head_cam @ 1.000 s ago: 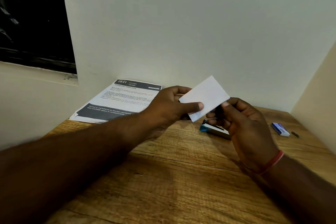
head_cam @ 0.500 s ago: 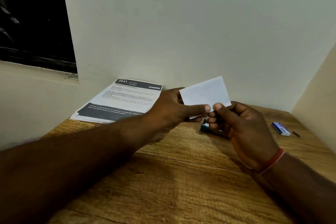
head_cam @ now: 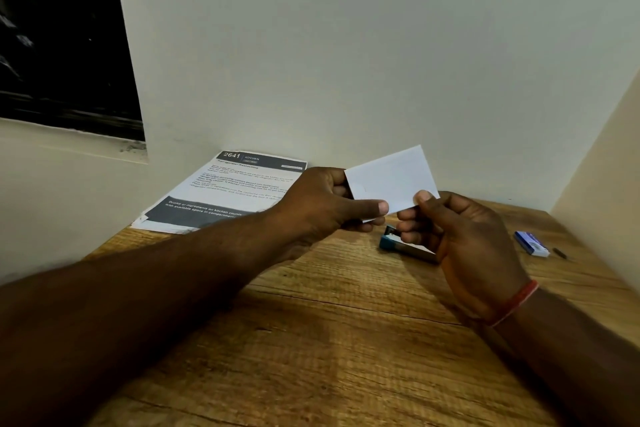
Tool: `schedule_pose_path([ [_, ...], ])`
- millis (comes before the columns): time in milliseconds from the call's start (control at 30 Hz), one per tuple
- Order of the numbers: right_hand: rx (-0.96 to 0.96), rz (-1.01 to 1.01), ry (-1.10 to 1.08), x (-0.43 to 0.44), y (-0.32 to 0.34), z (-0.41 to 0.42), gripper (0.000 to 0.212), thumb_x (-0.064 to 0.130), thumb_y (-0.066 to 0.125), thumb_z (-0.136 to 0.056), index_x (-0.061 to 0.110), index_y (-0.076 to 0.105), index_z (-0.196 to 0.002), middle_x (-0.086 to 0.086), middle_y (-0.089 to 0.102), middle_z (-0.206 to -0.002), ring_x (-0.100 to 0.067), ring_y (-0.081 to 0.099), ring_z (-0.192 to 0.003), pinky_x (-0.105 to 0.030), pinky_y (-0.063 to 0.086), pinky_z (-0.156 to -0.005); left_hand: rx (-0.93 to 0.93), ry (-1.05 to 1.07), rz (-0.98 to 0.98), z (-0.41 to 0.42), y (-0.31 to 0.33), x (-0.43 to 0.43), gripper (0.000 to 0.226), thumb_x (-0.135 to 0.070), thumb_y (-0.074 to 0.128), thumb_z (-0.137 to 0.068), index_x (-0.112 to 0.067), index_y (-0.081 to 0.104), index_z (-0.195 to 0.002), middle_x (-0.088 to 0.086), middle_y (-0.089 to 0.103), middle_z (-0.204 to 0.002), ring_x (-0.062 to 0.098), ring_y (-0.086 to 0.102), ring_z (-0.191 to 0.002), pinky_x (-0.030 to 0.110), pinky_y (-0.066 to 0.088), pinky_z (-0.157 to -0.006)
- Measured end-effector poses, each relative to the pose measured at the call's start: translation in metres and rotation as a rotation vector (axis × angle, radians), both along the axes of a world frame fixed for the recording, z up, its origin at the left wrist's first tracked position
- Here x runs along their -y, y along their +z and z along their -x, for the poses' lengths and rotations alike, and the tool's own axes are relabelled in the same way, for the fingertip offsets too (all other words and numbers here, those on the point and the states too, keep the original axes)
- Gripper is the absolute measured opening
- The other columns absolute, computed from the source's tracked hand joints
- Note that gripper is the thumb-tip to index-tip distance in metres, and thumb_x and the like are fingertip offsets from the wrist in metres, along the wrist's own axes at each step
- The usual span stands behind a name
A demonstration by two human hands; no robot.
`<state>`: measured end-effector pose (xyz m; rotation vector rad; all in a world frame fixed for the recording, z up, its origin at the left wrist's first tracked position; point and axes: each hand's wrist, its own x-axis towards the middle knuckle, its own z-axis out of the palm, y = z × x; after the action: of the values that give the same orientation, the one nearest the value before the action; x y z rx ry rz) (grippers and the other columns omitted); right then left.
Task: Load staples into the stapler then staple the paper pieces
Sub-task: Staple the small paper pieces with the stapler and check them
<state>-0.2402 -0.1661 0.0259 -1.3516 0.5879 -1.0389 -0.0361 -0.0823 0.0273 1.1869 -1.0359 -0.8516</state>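
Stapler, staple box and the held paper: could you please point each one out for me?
Stapler (head_cam: 393, 243): head view, on its blue front end.
Staple box (head_cam: 531, 243): head view, on its blue top face.
Paper (head_cam: 391, 177): head view, on the middle of the white sheet.

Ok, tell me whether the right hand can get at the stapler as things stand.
Probably yes, once freed: the right hand hangs just above the stapler with nothing between them, but its grip is shut on the paper pieces.
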Motion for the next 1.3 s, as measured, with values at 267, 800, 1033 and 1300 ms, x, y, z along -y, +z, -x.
schedule_pose_path([
  [267,-0.379,0.327,-0.140,0.015,-0.003,0.009,0.031,0.052,0.073,-0.095,0.025,0.084,-0.106,0.004,0.084,-0.103,-0.013,0.076,-0.096,-0.035,0.059,-0.085,-0.009,0.051,0.026,-0.006,-0.001,0.002,0.053,-0.001,0.092,-0.090,0.000,0.071,-0.139,0.016,0.088,-0.105,0.029,0.087,-0.093,0.036,0.071,-0.081],
  [800,-0.404,0.224,0.078,0.008,-0.011,0.001,0.013,0.022,0.075,-0.100,0.018,0.079,-0.112,-0.016,0.083,-0.105,-0.020,0.073,-0.088,-0.040,0.061,-0.085,0.012,0.106,0.119,-0.008,-0.003,0.007,0.050,0.004,0.089,-0.092,0.000,0.071,-0.139,0.015,0.088,-0.107,0.025,0.086,-0.090,0.032,0.070,-0.082],
  [1033,-0.356,0.239,0.133,-0.001,-0.010,0.001,0.038,0.041,0.077,-0.083,0.022,0.079,-0.117,-0.004,0.084,-0.110,-0.020,0.080,-0.102,-0.048,0.064,-0.098,0.131,0.120,0.151,-0.006,-0.005,0.003,0.060,-0.005,0.095,-0.088,-0.006,0.071,-0.143,0.007,0.087,-0.117,0.024,0.087,-0.103,0.050,0.071,-0.095],
  [1300,-0.330,0.315,0.092,-0.008,-0.005,0.002,0.030,0.036,0.074,-0.093,0.023,0.077,-0.120,-0.002,0.084,-0.110,-0.015,0.079,-0.102,-0.034,0.061,-0.094,0.296,0.178,0.172,-0.008,-0.009,0.002,0.061,-0.018,0.101,-0.082,-0.014,0.075,-0.137,0.000,0.087,-0.119,0.019,0.086,-0.107,0.052,0.070,-0.095],
])
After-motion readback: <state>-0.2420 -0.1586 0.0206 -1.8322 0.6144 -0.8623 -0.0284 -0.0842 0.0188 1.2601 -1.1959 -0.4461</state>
